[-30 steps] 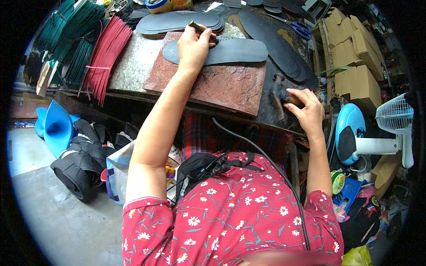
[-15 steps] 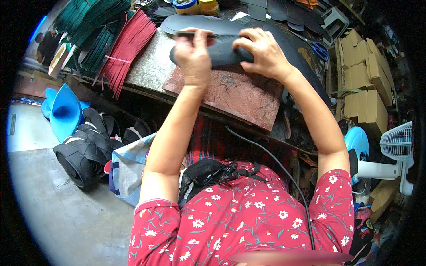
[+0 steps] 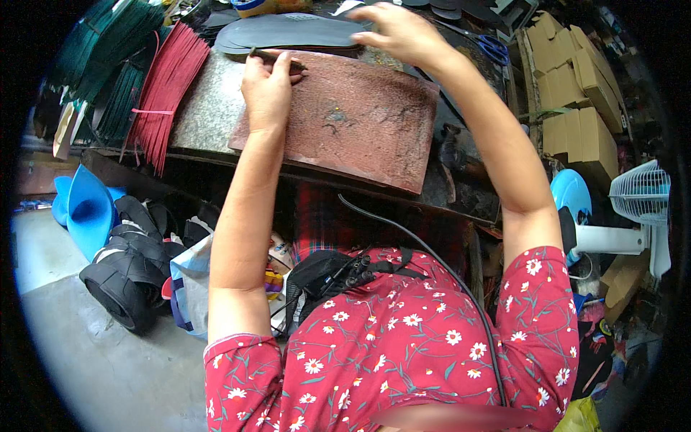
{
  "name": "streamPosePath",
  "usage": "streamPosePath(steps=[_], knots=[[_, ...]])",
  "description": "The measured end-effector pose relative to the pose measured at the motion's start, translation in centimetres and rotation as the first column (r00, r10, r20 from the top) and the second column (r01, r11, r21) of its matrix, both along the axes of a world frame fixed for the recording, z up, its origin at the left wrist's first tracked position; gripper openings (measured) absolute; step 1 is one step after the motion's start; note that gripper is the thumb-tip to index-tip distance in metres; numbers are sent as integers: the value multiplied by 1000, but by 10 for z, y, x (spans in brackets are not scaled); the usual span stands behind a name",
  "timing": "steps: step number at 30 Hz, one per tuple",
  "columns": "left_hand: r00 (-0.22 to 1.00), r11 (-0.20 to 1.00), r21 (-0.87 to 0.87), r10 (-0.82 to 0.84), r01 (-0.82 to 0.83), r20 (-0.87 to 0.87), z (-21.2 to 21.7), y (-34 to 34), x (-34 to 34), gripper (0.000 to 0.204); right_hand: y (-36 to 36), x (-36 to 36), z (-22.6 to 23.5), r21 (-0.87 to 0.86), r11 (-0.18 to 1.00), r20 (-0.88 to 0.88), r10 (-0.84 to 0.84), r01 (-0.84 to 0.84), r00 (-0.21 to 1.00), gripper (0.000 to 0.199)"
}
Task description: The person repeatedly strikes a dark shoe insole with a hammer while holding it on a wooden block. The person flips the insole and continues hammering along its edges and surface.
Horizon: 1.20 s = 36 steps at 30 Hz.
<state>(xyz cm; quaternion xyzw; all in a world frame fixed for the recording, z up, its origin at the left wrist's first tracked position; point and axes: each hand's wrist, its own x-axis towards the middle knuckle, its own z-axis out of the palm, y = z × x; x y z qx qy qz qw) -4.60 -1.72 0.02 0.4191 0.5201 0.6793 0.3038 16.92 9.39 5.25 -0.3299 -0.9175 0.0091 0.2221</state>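
My left hand (image 3: 266,93) is closed around a short dark stick-like tool (image 3: 259,55) whose kind I cannot make out. It hovers over the left part of a reddish-brown slab (image 3: 353,119) on the workbench. Farther back lies a small stack of grey shoe soles (image 3: 288,32). My right hand (image 3: 403,32) reaches to the right end of that stack, with thumb and fingers apart and nothing visible in them. I cannot tell whether its fingertips touch the soles.
Bundles of red strips (image 3: 162,93) and green strips (image 3: 108,36) lie at the bench's left. Blue-handled scissors (image 3: 493,50) rest at the back right. Cardboard boxes (image 3: 579,140) and a white fan (image 3: 637,191) stand on the right. Black rolled pieces (image 3: 129,281) sit on the floor at left.
The black sole-shaped piece that both hands held over the slab has left them. My right hand has moved up and away from my left, which keeps the dark tool. The view has shifted.
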Motion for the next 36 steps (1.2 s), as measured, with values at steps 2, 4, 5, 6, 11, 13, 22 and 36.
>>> streamPosePath(steps=[2, 4, 5, 6, 11, 13, 22, 36], knots=[[1000, 1000, -16, -13, 13, -18, 1, -3, -2, 12, -21, 59, 16, -4, 987, 62, -161, 162, 985, 32], [998, 1000, -25, -13, 11, -61, 1, -5, -3, 13, -38, 103, 24, -154, 901, 279, -353, 405, 893, 36], [998, 999, -28, -23, 21, -65, 1, -5, -3, 13, -50, 119, 21, -226, 840, 335, -409, 494, 849, 39], [997, 999, -29, -20, 18, -70, 1, -6, -3, 14, -58, 132, 17, -238, 797, 435, -424, 555, 795, 46], [995, 997, -74, -44, 38, -91, 1, -14, -3, 15, -78, 157, -13, -170, 811, 274, -508, 560, 817, 55], [996, 996, -79, -44, 38, -73, 2, -19, -3, 15, -71, 162, -16, -293, 746, 186, -569, 598, 801, 54], [1000, 999, 41, 15, -17, 26, 7, -20, 7, 9, -58, 181, -15, -529, 666, 38, -600, 525, 799, 50], [983, 966, 202, 138, -160, 119, 12, -34, 2, 7, -82, 171, 3, -819, 562, -560, -738, -116, 377, 40]])
